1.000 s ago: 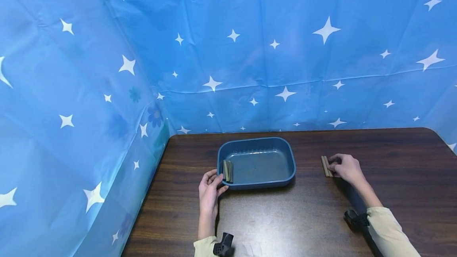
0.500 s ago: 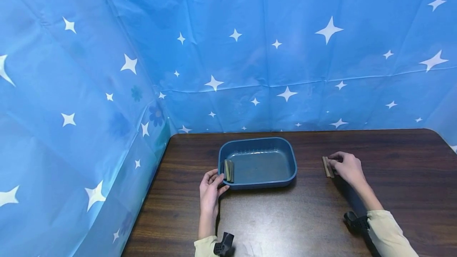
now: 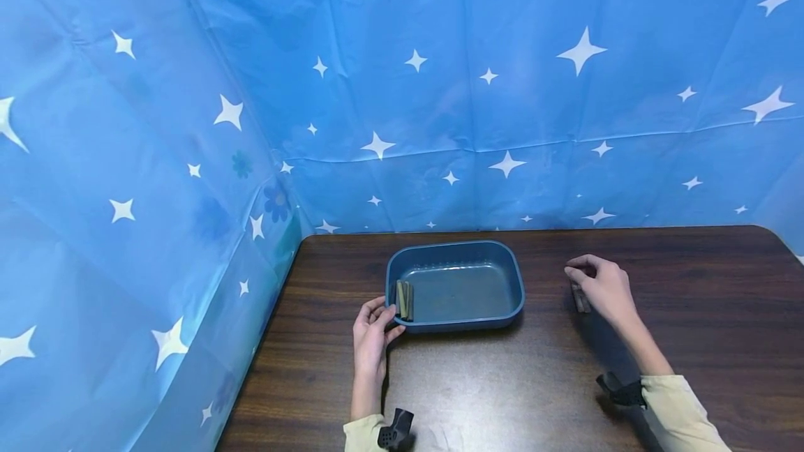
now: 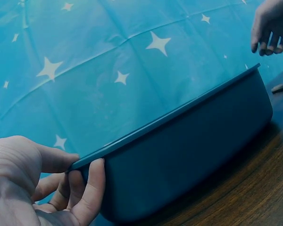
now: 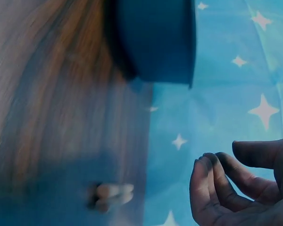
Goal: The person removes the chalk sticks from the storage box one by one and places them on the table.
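My left hand (image 3: 370,340) pinches the near left corner of a blue plastic bin (image 3: 465,326) in the head view. The left wrist view shows the thumb over the bin's rim (image 4: 179,110) and fingertips against the outer wall. Short greenish-brown sticks (image 3: 405,300) lie side by side inside, at the bin's left end. Over at the right, my right hand (image 3: 606,289) is raised above short sticks (image 3: 582,300) on the table, partly covering them. In the right wrist view the right hand's (image 5: 240,188) thumb and bent fingers stand apart, with nothing between them; the sticks (image 5: 114,194) below look blurred.
The dark wood table (image 3: 471,389) reaches back to a blue star-patterned curtain (image 3: 427,103), which also hangs along the left side. A black wrist camera (image 3: 396,430) is strapped on the left forearm, another (image 3: 620,390) on the right.
My right hand has come off the sticks on the table, lifting up and slightly away, with its thumb and fingers parting. My left hand keeps its place on the bin's corner.
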Motion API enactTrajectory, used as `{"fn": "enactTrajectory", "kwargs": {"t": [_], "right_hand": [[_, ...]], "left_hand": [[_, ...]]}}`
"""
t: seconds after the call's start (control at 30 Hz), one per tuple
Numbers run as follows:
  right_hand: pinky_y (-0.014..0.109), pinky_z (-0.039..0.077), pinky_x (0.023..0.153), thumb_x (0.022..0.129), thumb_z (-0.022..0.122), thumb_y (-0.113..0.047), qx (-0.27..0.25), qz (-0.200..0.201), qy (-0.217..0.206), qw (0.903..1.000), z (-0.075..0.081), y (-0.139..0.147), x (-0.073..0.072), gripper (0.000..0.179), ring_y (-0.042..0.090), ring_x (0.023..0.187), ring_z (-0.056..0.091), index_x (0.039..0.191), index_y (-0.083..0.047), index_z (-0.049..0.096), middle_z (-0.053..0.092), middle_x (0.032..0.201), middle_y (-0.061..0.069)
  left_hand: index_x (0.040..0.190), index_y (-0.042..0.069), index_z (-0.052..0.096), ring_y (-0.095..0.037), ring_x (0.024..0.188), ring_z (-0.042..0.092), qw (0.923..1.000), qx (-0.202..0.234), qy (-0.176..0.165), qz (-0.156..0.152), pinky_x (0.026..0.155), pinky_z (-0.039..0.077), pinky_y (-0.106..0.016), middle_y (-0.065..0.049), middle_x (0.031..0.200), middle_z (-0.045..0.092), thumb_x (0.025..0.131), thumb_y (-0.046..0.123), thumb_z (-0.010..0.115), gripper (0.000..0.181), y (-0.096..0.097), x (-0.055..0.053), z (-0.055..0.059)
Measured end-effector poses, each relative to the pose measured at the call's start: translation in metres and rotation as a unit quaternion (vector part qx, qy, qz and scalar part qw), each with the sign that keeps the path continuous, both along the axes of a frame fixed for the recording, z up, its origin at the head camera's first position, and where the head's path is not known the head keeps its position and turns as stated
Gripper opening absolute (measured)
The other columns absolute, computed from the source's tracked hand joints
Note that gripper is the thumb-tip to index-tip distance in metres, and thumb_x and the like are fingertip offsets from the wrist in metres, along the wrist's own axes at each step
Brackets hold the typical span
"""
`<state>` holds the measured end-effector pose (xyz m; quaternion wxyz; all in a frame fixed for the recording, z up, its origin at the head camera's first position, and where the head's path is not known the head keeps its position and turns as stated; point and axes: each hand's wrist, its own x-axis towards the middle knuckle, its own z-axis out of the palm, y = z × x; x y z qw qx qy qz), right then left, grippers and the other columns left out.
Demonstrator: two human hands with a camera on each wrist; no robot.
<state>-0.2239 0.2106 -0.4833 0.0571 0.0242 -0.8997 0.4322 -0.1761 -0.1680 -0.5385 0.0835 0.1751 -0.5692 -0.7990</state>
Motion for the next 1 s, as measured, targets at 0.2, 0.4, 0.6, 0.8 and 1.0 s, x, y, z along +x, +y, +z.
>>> {"fn": "enactTrajectory", "kwargs": {"t": [0.2, 0.4, 0.6, 0.8, 1.0], "right_hand": [[0.034, 0.050, 0.065, 0.105, 0.060, -0.018, -0.011, 0.015, 0.014, 0.9997, 0.012, -0.017, 0.004, 0.030, 0.028, 0.079, 0.064, 0.121, 0.007, 0.069, 0.071, 0.099, 0.021], [0.035, 0.049, 0.067, 0.105, 0.061, -0.020, -0.027, 0.032, 0.012, 0.9990, 0.019, -0.037, 0.009, 0.030, 0.030, 0.086, 0.065, 0.121, 0.004, 0.070, 0.071, 0.104, 0.019], [0.034, 0.049, 0.066, 0.106, 0.061, -0.020, -0.052, 0.049, 0.003, 0.9974, 0.022, -0.058, 0.010, 0.028, 0.028, 0.085, 0.064, 0.121, 0.002, 0.070, 0.071, 0.104, 0.016], [0.040, 0.062, 0.076, 0.105, 0.062, -0.017, -0.127, 0.073, -0.016, 0.9891, 0.025, -0.081, 0.015, 0.027, 0.032, 0.092, 0.070, 0.122, 0.003, 0.069, 0.071, 0.105, 0.019], [0.040, 0.062, 0.077, 0.106, 0.061, -0.017, -0.160, 0.099, -0.030, 0.9817, 0.021, -0.102, 0.017, 0.029, 0.020, 0.089, 0.069, 0.125, 0.004, 0.067, 0.070, 0.106, 0.017]], "left_hand": [[0.130, -0.010, 0.052, -0.012, 0.074, 0.061, 1.0000, 0.002, 0.001, -0.001, 0.061, 0.058, -0.023, -0.008, 0.098, 0.056, 0.098, 0.000, 0.064, 0.036, 0.000, 0.001, 0.000], [0.130, -0.009, 0.052, -0.013, 0.075, 0.061, 1.0000, 0.004, 0.001, -0.001, 0.062, 0.058, -0.023, -0.008, 0.098, 0.056, 0.098, 0.000, 0.065, 0.036, -0.001, 0.000, 0.000], [0.129, -0.009, 0.052, -0.012, 0.076, 0.061, 0.9999, 0.006, 0.008, -0.002, 0.062, 0.058, -0.023, -0.007, 0.097, 0.056, 0.098, 0.000, 0.064, 0.035, -0.001, 0.000, 0.000], [0.128, -0.010, 0.052, -0.012, 0.074, 0.060, 0.9999, 0.010, 0.013, 0.000, 0.061, 0.058, -0.023, -0.006, 0.094, 0.054, 0.097, -0.002, 0.063, 0.034, -0.002, -0.001, -0.001], [0.129, -0.010, 0.052, -0.011, 0.073, 0.060, 0.9999, 0.010, 0.012, -0.003, 0.061, 0.058, -0.023, -0.006, 0.095, 0.054, 0.097, -0.001, 0.064, 0.035, -0.002, -0.001, -0.003]]}}
